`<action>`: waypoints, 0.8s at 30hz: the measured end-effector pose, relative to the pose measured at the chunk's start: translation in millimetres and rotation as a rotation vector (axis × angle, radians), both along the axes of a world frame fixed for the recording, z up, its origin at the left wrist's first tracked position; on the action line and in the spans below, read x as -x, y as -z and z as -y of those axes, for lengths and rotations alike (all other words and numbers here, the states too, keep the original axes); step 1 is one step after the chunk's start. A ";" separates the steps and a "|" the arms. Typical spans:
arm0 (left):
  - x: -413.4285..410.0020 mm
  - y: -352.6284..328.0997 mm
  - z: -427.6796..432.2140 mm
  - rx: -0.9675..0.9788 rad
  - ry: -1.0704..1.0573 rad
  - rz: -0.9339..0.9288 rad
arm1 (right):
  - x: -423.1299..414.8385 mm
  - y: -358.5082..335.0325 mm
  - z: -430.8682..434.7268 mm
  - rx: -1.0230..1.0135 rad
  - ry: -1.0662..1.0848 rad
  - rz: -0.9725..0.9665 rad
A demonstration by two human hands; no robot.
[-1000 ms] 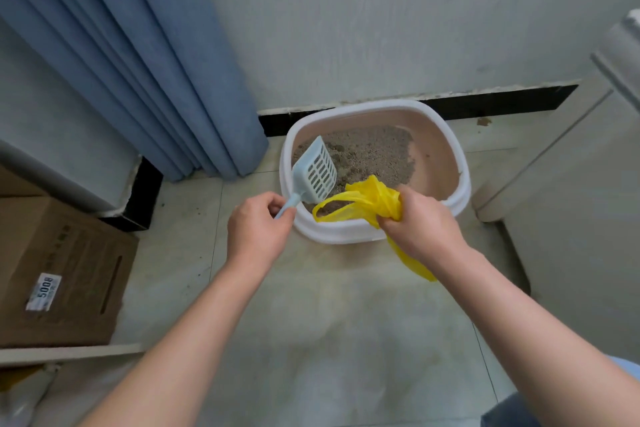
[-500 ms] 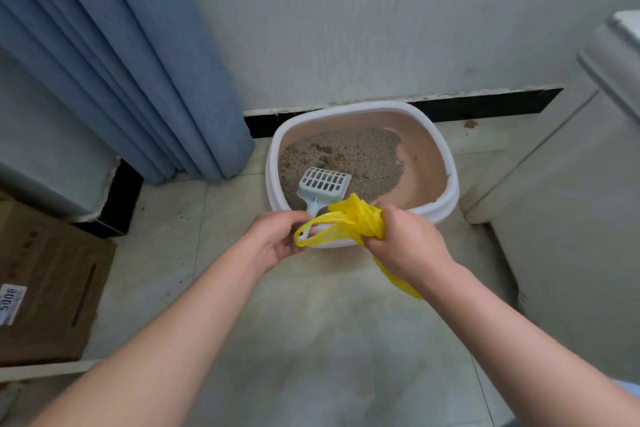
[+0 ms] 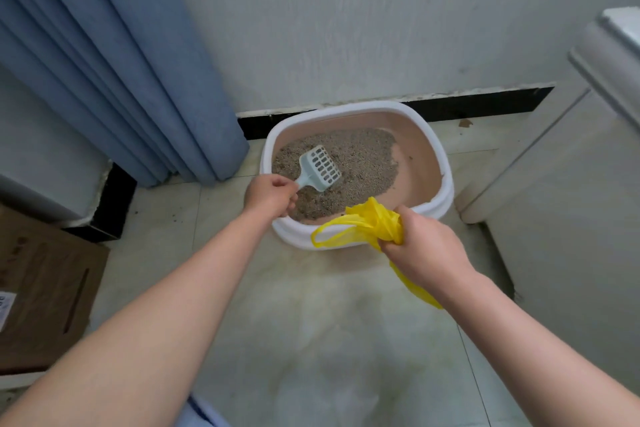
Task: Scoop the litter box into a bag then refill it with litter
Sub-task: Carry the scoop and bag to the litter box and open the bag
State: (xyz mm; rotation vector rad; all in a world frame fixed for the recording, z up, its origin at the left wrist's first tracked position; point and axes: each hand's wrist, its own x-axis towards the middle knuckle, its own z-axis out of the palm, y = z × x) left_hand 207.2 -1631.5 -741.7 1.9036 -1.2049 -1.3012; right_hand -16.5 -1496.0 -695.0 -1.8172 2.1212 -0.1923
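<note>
Left grip (image 3: 270,196) curled round handle of pale blue slotted plastic scoop (image 3: 320,168); blade points away-right, resting on grey litter (image 3: 363,159) in white-rimmed pink litter box (image 3: 446,177); right grip (image 3: 424,246) clenches bunched yellow plastic bag (image 3: 372,222) over near rim, right of scoop; we judge bag needs opening.

Cardboard box (image 3: 52,288), white label (image 3: 5,309) at edge, print unreadable

Left hand (image 3: 270,196) and right hand (image 3: 424,248) clenched, reaching forward

Curtain (image 3: 138,80) left, wall (image 3: 346,28) behind and cabinet (image 3: 554,211) right hem the litter box (image 3: 447,184); the floor (image 3: 311,322) in front lies open.
</note>
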 end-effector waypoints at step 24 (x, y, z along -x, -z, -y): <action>-30.8 57.6 38.7 0.189 -0.259 0.146 | -8.8 27.2 -7.2 -0.012 -0.145 -0.048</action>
